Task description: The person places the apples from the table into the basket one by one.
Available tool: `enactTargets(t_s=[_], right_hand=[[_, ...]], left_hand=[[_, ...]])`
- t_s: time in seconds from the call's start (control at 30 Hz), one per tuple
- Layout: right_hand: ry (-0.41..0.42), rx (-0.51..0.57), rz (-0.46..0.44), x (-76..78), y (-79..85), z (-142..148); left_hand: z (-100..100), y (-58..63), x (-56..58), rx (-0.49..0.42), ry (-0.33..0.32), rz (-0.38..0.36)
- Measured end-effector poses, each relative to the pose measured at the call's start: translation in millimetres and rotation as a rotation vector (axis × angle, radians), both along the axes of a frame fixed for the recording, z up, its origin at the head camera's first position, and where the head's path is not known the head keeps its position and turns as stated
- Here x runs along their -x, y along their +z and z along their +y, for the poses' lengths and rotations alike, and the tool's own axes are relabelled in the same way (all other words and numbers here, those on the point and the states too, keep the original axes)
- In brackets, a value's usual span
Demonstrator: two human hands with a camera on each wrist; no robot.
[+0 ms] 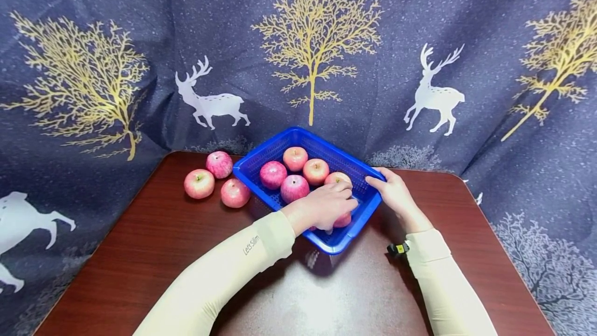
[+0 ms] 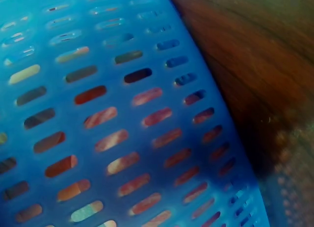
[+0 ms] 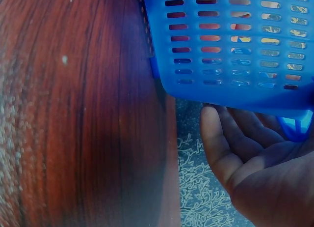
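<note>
A blue slotted basket [image 1: 280, 144] holds several red and pink apples [image 1: 295, 188]. Reaching over its near side, my left hand [image 1: 324, 205] is down among the fruit. Its fingers curve over an apple [image 1: 343, 220] at the near right end, which is partly hidden by the hand. Another apple [image 1: 338, 177] lies just beyond the knuckles. My right hand [image 1: 398, 194] grips the basket's right rim, thumb over the top. In the right wrist view its fingers [image 3: 211, 126] lie along the edge of the basket wall. The left wrist view shows only the wall's slots [image 2: 125, 163], with apples behind.
Three apples [image 1: 199, 184] sit on the brown table [image 1: 140, 253], left of the basket. A dark cloth [image 1: 326, 25] with trees and deer hangs behind the table's back edge. At the right wrist is a small black device [image 1: 398, 249].
</note>
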State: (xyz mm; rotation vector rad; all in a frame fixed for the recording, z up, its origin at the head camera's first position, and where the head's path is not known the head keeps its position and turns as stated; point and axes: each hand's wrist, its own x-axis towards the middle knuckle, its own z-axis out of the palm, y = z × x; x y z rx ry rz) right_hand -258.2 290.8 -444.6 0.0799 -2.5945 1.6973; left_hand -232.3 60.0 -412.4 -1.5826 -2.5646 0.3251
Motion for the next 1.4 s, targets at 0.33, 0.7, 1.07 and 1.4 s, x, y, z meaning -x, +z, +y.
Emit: enactTargets(t_s=[0.33,0.7,1.07,1.4], right_hand=[[0.006,0.008,-0.032,1.9,-2.5,1.2],[-0.001,0.002,-0.034,1.9,-1.5,1.3],[-0.006,-0.011,-0.044,1.4,-1.1,1.4],[-0.013,-0.030,-0.043,0.8,-0.8,1.5]], left_hand=[[-0.8,0.7,2.3,-0.039,0.032,-0.076],[-18.8,18.4,11.7,-0.211,0.061,-0.244],[-56.5,41.9,19.9,-0.450,0.128,-0.375],[-106.2,55.8,33.8,-0.693,0.232,-0.420]])
